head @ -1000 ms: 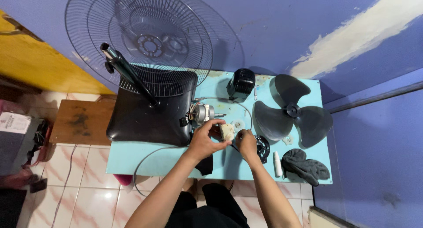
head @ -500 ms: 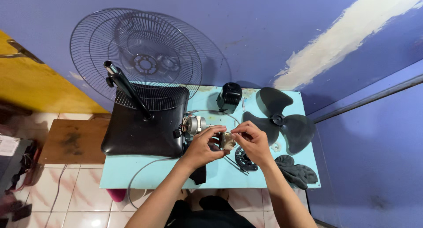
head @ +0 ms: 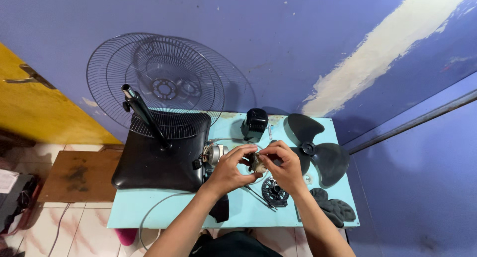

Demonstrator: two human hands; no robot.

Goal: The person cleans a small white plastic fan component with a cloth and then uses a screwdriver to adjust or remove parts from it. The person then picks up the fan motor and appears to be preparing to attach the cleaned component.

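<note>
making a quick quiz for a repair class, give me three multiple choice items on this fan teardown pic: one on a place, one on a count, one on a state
1. Where does the black three-bladed plastic fan blade lie?
A. on the tiled floor
B. on the light blue table, right of the hands
C. on the black square fan base

2. How many blades has it?
A. three
B. five
C. two

3. How is the small greyish part held?
A. lying untouched
B. left hand only
C. pinched between left hand and right hand

Answers:
1 B, it lies flat on the tabletop's right side.
2 A, three lobes show.
3 C, fingers of both hands meet on it above the table.
</note>
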